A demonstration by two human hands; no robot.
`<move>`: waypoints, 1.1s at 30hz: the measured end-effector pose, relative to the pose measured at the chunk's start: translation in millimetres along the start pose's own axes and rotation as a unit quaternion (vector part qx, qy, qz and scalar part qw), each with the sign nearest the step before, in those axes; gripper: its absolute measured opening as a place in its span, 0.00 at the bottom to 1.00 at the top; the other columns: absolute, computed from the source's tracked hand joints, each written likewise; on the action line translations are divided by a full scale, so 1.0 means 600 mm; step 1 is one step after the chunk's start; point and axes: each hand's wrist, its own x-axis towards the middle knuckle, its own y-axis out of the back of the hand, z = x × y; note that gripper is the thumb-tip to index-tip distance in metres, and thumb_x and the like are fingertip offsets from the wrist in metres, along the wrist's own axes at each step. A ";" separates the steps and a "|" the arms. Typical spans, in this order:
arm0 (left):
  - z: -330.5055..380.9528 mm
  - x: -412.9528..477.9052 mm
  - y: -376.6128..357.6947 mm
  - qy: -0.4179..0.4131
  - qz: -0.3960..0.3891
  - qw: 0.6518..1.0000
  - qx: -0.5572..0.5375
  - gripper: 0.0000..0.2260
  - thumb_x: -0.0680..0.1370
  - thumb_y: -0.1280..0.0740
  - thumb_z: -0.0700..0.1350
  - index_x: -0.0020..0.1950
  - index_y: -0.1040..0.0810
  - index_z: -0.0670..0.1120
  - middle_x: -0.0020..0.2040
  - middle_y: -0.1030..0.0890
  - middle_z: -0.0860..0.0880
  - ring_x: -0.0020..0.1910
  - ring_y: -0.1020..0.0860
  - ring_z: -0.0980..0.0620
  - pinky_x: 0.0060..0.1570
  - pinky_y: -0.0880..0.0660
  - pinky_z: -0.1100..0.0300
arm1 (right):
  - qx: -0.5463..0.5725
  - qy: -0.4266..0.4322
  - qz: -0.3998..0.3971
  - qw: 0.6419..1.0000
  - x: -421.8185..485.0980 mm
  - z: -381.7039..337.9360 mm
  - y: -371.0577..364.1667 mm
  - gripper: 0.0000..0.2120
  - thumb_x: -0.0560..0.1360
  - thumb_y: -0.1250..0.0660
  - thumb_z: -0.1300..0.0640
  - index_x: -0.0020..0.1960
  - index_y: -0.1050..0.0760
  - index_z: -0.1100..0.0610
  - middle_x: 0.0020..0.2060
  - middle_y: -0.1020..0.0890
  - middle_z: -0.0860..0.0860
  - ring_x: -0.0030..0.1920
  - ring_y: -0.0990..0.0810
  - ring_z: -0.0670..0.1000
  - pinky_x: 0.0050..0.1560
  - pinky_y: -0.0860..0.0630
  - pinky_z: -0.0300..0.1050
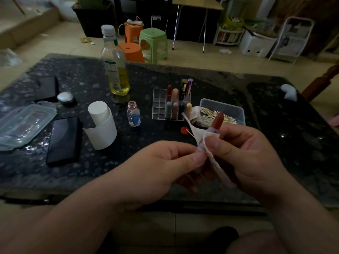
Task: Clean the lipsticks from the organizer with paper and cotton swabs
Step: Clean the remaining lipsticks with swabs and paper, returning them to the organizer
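Note:
A dark red lipstick [218, 120] in a clear tube is held over the table's near edge. My left hand [157, 167] pinches the tube's lower part. My right hand [245, 153] presses a strip of white paper [216, 162] against the tube, thumb on top. The paper's far end trails toward the clear organizer [159, 105], which holds several lipsticks [172, 99] upright on its right side. A clear box of cotton swabs [222, 114] stands right of the organizer. One used swab [190, 133] lies beside a red cap [184, 130].
On the dark stone table [91, 173] stand a paper roll [102, 123], a small clear bottle [134, 113], a tall bottle of yellow oil [115, 66], two phones [63, 140], a silver lid and a clear plastic tray [23, 123]. Stools stand beyond the table.

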 end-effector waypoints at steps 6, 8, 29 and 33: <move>0.003 -0.004 -0.032 -0.078 0.211 0.960 0.168 0.07 0.71 0.24 0.55 0.43 0.18 0.55 0.38 0.16 0.57 0.36 0.19 0.61 0.36 0.24 0.68 | -0.029 0.030 0.021 0.999 0.003 0.011 0.001 0.09 0.72 0.28 0.51 0.43 0.16 0.57 0.39 0.14 0.55 0.41 0.14 0.51 0.41 0.19 0.41; -0.004 -0.001 -0.042 -0.100 0.236 0.951 0.175 0.09 0.70 0.23 0.54 0.43 0.20 0.54 0.38 0.17 0.56 0.34 0.20 0.60 0.35 0.23 0.67 | -0.016 0.030 0.023 0.999 0.004 0.012 -0.001 0.08 0.72 0.29 0.54 0.43 0.15 0.58 0.39 0.14 0.54 0.40 0.15 0.50 0.39 0.20 0.39; -0.001 0.005 -0.027 -0.030 0.087 0.995 0.049 0.09 0.73 0.26 0.58 0.45 0.16 0.54 0.43 0.14 0.53 0.44 0.16 0.56 0.45 0.21 0.59 | 0.032 0.017 -0.007 0.999 0.006 0.013 0.012 0.07 0.72 0.26 0.51 0.44 0.15 0.55 0.38 0.15 0.57 0.38 0.16 0.54 0.38 0.18 0.47; 0.001 0.003 -0.022 -0.026 0.021 0.997 -0.076 0.09 0.79 0.33 0.51 0.44 0.14 0.53 0.49 0.14 0.47 0.51 0.17 0.49 0.49 0.21 0.56 | 0.041 -0.001 -0.021 0.999 0.006 0.014 0.022 0.13 0.71 0.25 0.48 0.45 0.17 0.58 0.36 0.17 0.61 0.35 0.17 0.60 0.37 0.18 0.60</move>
